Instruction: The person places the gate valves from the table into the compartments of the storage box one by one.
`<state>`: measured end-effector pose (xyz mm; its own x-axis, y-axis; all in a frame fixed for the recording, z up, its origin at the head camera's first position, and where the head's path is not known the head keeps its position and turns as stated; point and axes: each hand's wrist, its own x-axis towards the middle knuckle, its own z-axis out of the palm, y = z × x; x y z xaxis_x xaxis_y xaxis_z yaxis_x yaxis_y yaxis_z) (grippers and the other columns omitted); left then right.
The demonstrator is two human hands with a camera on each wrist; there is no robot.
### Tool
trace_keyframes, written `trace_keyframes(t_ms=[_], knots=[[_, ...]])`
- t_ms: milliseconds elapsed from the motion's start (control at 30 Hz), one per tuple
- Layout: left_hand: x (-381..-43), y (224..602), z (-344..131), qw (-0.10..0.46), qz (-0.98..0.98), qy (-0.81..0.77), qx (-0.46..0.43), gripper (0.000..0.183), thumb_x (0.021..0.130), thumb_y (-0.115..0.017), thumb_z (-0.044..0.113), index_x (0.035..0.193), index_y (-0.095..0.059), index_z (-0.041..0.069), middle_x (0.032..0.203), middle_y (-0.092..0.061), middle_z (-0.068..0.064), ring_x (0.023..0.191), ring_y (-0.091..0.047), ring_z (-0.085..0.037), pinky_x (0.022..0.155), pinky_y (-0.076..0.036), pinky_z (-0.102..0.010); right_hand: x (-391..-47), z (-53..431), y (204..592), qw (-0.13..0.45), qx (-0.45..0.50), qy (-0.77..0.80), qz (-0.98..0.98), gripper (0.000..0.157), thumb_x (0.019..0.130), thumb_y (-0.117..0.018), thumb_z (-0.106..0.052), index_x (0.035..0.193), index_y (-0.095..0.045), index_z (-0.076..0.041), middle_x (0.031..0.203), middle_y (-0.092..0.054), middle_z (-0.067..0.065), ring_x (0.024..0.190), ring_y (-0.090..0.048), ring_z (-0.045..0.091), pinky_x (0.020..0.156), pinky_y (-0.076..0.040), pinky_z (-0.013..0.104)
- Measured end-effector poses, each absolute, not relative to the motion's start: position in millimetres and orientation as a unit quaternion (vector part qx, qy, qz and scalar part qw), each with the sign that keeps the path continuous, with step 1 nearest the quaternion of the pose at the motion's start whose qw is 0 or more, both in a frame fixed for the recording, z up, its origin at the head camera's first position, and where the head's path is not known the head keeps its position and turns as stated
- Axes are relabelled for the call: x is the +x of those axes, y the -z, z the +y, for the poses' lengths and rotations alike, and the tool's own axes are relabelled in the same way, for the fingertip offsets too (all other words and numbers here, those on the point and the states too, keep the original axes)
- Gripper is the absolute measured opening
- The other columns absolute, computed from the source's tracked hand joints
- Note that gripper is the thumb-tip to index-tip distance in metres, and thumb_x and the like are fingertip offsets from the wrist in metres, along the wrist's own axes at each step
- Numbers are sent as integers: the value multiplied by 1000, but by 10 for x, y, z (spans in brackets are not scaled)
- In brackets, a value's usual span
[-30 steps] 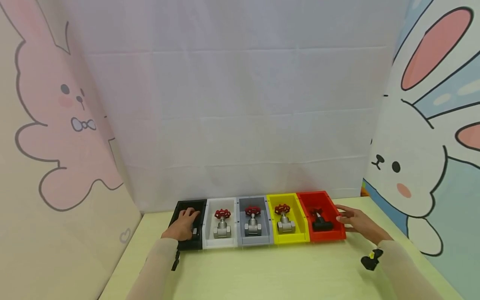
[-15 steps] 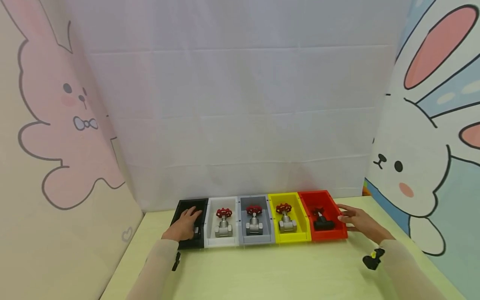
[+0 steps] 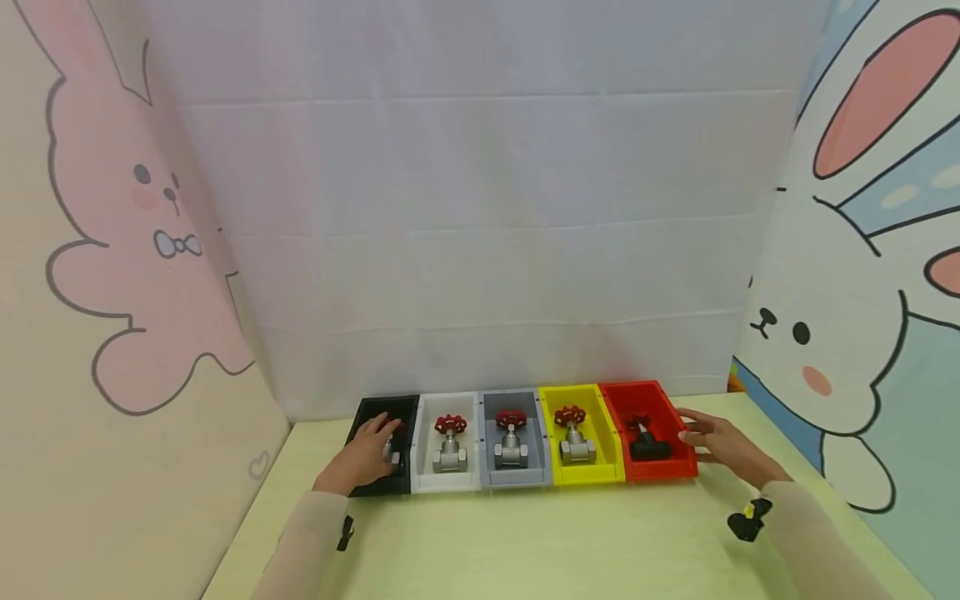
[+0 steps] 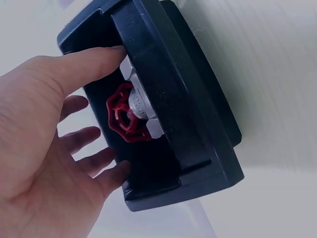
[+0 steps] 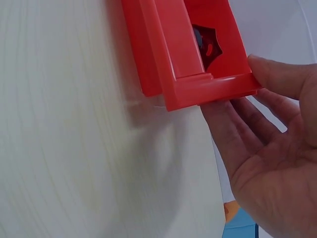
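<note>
My left hand (image 3: 367,452) reaches over the black bin (image 4: 163,94), its fingers loosely spread. Inside that bin lies a gate valve (image 4: 140,104) with a red handwheel; the thumb tip is close to one silver end of its body, and whether they touch I cannot tell. At the far right my right hand (image 3: 720,446) holds the side of the red bin (image 5: 218,89), thumb at the rim and fingers outside. A black-bodied valve (image 3: 649,447) with a red handwheel lies in the red bin.
Between them stand a white bin (image 3: 442,483), a grey bin (image 3: 517,477) and a yellow bin (image 3: 588,475), each with a silver, red-wheeled valve. The row sits on a pale table (image 3: 525,542), near a white sheet (image 3: 480,250) behind.
My left hand has drawn slightly left and back over the black bin, so more of the valve there shows. The right hand stays at the red bin. The head view has shifted a little.
</note>
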<state>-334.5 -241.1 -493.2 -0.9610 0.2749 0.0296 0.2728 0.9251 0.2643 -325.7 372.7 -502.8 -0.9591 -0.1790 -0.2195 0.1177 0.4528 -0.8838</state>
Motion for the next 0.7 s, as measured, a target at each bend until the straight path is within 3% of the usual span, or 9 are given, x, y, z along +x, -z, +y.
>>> trace_keyframes(t_ms=[333, 500, 700], knots=[[-3218, 4892, -2418, -19, 976, -159, 145, 72, 87, -65, 29, 147, -29, 20, 156, -17, -12, 141, -23, -37, 100, -40, -54, -3213, 3659, 5009, 97, 1, 435, 895, 66, 96, -49, -32, 147, -19, -2, 143, -32, 33, 123, -44, 47, 89, -51, 48], [-3107, 4823, -2381, -42, 974, -158, 157, 71, 87, -64, 30, 148, -28, 19, 156, -16, -13, 142, -21, -37, 101, -40, -54, -3126, 3577, 4957, 3, -18, 345, 938, 69, 96, -44, -44, 144, -25, 1, 139, -38, 33, 123, -41, 50, 92, -44, 58], [-3001, 4723, -2315, -107, 966, -145, 186, 70, 87, -65, 29, 147, -31, 16, 154, -22, -13, 141, -23, -36, 104, -37, -52, -3029, 3446, 4905, -103, -31, 305, 946, 67, 97, -41, -46, 144, -28, 0, 141, -36, 31, 124, -37, 51, 94, -35, 66]])
